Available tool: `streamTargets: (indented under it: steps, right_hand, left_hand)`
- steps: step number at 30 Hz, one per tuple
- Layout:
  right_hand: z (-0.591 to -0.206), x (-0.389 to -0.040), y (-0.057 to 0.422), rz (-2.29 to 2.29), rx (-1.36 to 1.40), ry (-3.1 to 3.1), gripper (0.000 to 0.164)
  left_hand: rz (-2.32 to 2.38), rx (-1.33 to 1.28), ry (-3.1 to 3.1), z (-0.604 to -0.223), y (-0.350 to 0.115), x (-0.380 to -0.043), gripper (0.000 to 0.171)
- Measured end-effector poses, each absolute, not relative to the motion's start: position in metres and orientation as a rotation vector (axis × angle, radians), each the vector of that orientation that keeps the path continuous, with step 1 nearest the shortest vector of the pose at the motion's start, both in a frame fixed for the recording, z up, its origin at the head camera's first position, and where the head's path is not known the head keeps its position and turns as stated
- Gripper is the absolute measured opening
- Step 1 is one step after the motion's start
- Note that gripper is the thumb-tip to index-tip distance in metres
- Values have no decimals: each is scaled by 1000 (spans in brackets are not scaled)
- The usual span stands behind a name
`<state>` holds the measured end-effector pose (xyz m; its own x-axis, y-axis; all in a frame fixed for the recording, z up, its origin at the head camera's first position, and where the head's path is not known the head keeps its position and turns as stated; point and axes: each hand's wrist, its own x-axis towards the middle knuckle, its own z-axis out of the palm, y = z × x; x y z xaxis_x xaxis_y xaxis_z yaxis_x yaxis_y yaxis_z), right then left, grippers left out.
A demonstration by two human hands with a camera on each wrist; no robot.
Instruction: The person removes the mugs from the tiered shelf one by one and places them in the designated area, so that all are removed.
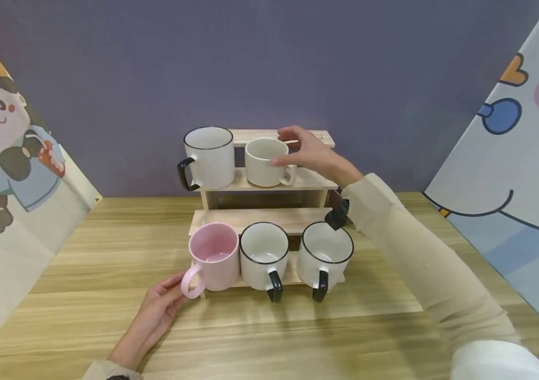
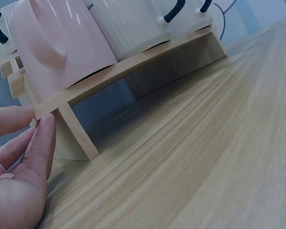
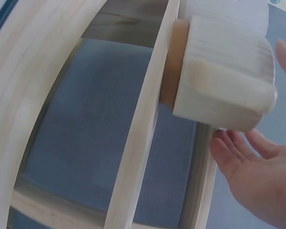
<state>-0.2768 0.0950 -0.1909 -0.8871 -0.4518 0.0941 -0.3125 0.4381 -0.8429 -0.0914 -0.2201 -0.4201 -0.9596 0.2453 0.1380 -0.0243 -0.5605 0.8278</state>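
Note:
A wooden tiered rack [image 1: 269,216] holds several mugs. At its lower front left corner, my left hand [image 1: 159,309] pinches the board end between thumb and fingers, as the left wrist view shows [image 2: 24,157]. Just above that corner sits a pink mug [image 1: 214,264], its handle toward my left hand. My right hand [image 1: 314,155] is at the small cream mug [image 1: 265,164] on the upper tier, thumb in front of its rim and fingers spread behind. In the right wrist view the fingers [image 3: 229,152] lie beside this mug; contact is hard to tell.
A large white mug with black handle [image 1: 209,158] stands left of the cream mug. Two white black-handled mugs, one in the middle [image 1: 263,258] and one on the right [image 1: 324,258], share the lower tier. Behind rises a grey-blue wall [image 1: 269,63]; printed panels flank the wooden table [image 1: 107,253].

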Motion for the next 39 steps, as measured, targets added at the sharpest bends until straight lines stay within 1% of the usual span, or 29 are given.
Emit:
streamTargets:
  steps: [8,15,23,27,39]
  right_hand:
    - [-194,-279,85,-1403,-678,2555,83]
    - [-194,-281,79,-1344,-678,2591,91]
    - [-193,-282,76,-1297,-652,2619,94]
    - [-192,-283,74,-1279,-630,2631,92]
    - [-191,-280,74,-1314,-633,2600,78]
  left_hand:
    - [2606,362,1401,-420,-220,-91,38]
    - [2615,390,1363,-420,-220,-90,38]
    - [2623,390,1345,-420,-219,-90,38]
    - [2627,383,1341,-420,-219,-90,37]
    - [2627,371,1335,-420,-220,-91,37]
